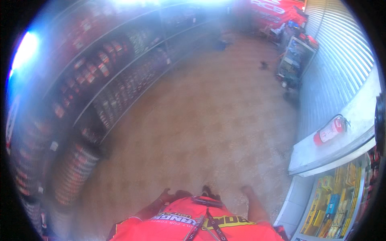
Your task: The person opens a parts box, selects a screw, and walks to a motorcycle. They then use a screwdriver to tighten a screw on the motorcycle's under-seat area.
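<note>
At six o'clock, along the lower rim, my bright red shirt [183, 209] fills the view, with a dark printed lanyard [219, 233] running down over it. The shirt is what lies nearest my hands, which come out on either side of it. My left hand [165, 195] sits between six and seven o'clock, just beyond the shirt's edge; it is small and blurred, so I cannot tell whether its fingers are apart, together or clamped on something. My right hand [246, 190] is at five o'clock, reaching out over the pale tiled floor [193, 132] — its fingers, too, are beyond my telling. Between the hands, at the shirt's far edge, lies a dark narrow item [207, 202] (too hazy for me to name).

Around me, long shelves [120, 76] packed with goods curve from nine to eleven o'clock, and a tall dark stack [76, 172] with pale and reddish marks stands at eight. Toward one o'clock hangs a red banner [277, 18]; near two, a glass-fronted cabinet [295, 60] stands beside a ribbed metal shutter [341, 60]. At three, a red fire extinguisher [331, 130] shows against a white ledge — and at four, a display case [295, 201] holds yellow and blue boxes [331, 205].
</note>
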{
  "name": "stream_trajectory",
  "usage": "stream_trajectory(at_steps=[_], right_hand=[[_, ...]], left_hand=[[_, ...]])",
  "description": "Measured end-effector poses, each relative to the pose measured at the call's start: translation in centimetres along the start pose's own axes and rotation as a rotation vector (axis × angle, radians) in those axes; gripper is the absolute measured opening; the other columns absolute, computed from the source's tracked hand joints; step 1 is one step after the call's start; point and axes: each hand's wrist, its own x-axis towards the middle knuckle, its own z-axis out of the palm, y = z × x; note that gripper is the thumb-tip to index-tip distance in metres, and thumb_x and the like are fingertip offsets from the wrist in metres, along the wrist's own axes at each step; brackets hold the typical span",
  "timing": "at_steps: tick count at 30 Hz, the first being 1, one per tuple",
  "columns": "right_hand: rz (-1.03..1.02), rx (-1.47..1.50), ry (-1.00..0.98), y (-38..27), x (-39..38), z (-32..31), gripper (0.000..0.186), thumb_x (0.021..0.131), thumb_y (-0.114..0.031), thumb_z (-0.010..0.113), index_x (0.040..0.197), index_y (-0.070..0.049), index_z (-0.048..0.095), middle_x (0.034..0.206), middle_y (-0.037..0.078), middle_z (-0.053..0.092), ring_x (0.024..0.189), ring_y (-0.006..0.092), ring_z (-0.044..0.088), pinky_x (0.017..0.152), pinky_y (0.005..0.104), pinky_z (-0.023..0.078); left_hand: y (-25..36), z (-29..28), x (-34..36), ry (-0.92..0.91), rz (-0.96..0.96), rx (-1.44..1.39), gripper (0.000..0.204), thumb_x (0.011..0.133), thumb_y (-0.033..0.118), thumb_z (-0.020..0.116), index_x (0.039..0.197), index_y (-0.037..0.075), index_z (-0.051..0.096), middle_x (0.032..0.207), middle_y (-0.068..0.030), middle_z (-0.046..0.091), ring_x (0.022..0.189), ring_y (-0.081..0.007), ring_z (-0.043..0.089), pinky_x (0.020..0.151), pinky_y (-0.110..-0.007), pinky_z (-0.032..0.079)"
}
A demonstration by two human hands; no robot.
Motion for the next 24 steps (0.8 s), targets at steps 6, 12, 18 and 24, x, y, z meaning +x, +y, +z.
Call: stream_trajectory(at_steps=[6,12,18,24], right_hand=[[-0.210,0.435,0.506,-14.2,12.7,-37.2,0.050,0.082,-0.045,0.075,0.107,-0.001,0.072,0.105,0.019,0.073,0.099,0.0323,0.070,0.088,0.0412,0.053],[-0.257,0.377,0.507,-16.6,23.6,-37.4,0.045,0.082,-0.045,0.074,0.100,-0.004,0.072,0.099,0.020,0.072,0.092,0.0344,0.069,0.081,0.0432,0.053],[-0.047,-0.112,-0.333,-6.2,24.4,-21.9,0.070,0.082,-0.067,0.063,0.122,-0.010,0.069,0.128,0.012,0.066,0.120,0.0296,0.061,0.102,0.0410,0.047],[0.228,-0.051,-0.490,-2.5,31.2,-26.4,0.075,0.082,-0.073,0.058,0.123,-0.011,0.069,0.134,0.011,0.063,0.126,0.0280,0.057,0.106,0.0397,0.044]], left_hand=[[16.5,-0.5,10.1,-0.005,0.026,-0.064,0.085,0.085,0.027,0.079,0.149,0.004,0.028,0.101,-0.0156,0.072,0.085,-0.0220,0.068,0.071,-0.040,0.055],[24.7,-4.3,26.0,-0.367,-0.030,-0.456,0.059,0.091,0.022,0.069,0.141,0.012,0.041,0.111,-0.0179,0.069,0.087,-0.0219,0.065,0.092,-0.039,0.050],[35.5,-6.7,33.1,-0.084,-0.066,0.062,0.073,0.086,0.016,0.076,0.146,0.011,0.036,0.101,-0.0141,0.068,0.072,-0.0209,0.061,0.076,-0.039,0.054],[40.3,-8.5,40.2,-0.210,-0.125,0.060,0.071,0.089,0.027,0.073,0.148,0.014,0.035,0.113,-0.0095,0.070,0.102,-0.0192,0.065,0.099,-0.046,0.044]])
